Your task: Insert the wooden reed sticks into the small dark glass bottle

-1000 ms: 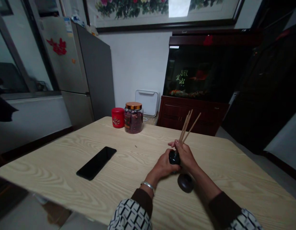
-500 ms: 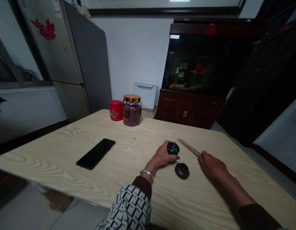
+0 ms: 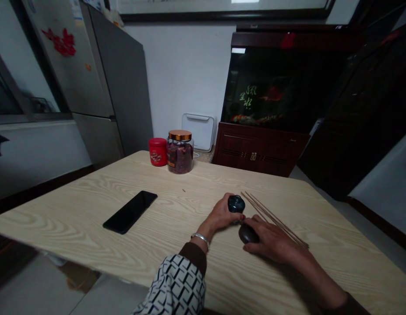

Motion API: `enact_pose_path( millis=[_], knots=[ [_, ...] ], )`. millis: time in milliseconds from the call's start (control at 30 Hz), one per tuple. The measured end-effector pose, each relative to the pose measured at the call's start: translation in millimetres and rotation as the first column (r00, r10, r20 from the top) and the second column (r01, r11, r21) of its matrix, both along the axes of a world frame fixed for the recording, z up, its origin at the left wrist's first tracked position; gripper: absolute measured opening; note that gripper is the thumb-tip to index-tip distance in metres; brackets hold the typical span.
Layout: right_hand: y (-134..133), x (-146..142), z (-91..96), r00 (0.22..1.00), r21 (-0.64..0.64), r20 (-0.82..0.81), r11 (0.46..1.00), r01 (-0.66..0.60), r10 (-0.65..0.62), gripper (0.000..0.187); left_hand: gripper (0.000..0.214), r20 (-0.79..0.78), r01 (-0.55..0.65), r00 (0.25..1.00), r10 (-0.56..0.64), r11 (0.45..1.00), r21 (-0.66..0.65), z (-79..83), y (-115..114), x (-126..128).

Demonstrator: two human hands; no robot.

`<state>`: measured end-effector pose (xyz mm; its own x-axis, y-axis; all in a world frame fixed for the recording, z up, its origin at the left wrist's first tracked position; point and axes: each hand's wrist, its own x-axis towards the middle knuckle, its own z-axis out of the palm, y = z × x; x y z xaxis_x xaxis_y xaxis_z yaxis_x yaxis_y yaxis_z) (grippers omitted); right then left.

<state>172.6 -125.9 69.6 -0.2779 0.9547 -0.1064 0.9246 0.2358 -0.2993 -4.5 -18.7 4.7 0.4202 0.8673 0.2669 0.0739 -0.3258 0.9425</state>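
A small dark round jar (image 3: 236, 204) stands upright on the light wooden table (image 3: 91, 210), and my left hand (image 3: 220, 215) is wrapped round its left side. Just in front of it lies a dark domed lid (image 3: 246, 234); my right hand (image 3: 271, 239) is curled over the lid and touches it. Several thin wooden sticks (image 3: 275, 219) lie flat on the table behind my right hand, pointing from the jar toward the right.
A black phone (image 3: 129, 211) lies flat at the left of the table. A red tin (image 3: 157, 152) and a glass jar with a copper lid (image 3: 179, 151) stand at the far edge. A fridge and a fish tank on a cabinet stand beyond.
The sticks, held upright in my right hand a second ago, now lie on the table. My right hand has let them go and moved left onto the lid.
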Motion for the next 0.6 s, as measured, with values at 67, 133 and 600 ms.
enact_pose_path(
  millis=[67,133,600],
  knots=[
    [2.9,3.4,-2.3,0.999,-0.010,-0.053,1.000,-0.004,0.004,0.063,0.072,-0.009,-0.004,1.000,0.004,1.000,-0.009,1.2,-0.5,-0.4],
    [7.6,13.1,1.9,0.975,-0.001,-0.222,1.000,0.014,-0.014,0.058,0.072,-0.014,-0.002,1.000,0.001,1.000,-0.016,2.1,-0.6,-0.5],
    [85.1,-33.5,11.0,0.426,0.142,-0.905,0.944,0.297,0.002,0.049,0.068,0.013,0.027,1.000,-0.027,1.000,-0.011,0.2,2.2,-0.5]
  ],
)
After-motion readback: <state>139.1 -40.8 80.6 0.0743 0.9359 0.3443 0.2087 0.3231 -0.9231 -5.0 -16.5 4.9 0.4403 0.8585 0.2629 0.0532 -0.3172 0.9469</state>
